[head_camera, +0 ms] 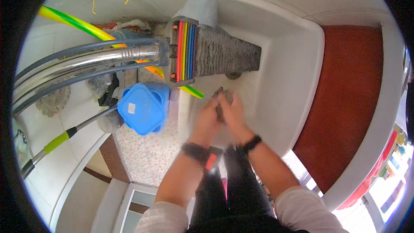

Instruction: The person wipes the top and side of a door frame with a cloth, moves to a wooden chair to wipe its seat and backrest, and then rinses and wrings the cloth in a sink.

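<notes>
My left hand [207, 116] and my right hand [233, 111] are pressed together low over the white sink basin [284, 71]. Between them they grip a small dark grey thing [220, 111], perhaps a wet cloth; motion blur hides its exact kind. Just beyond my fingers, a mop head [182, 51] with red, yellow and blue strips rests at the basin's left rim. Its dark grey ribbed mop pad [228, 51] spreads into the basin, partly above a dark round drain [233, 75].
The mop's metal pole [106, 56] runs off to the left. A yellow-green striped pole [84, 24] passes behind it. Left of the basin stands a blue bucket [161, 92] with a blue lid [142, 108]. A red-brown board [346, 97] lies to the right.
</notes>
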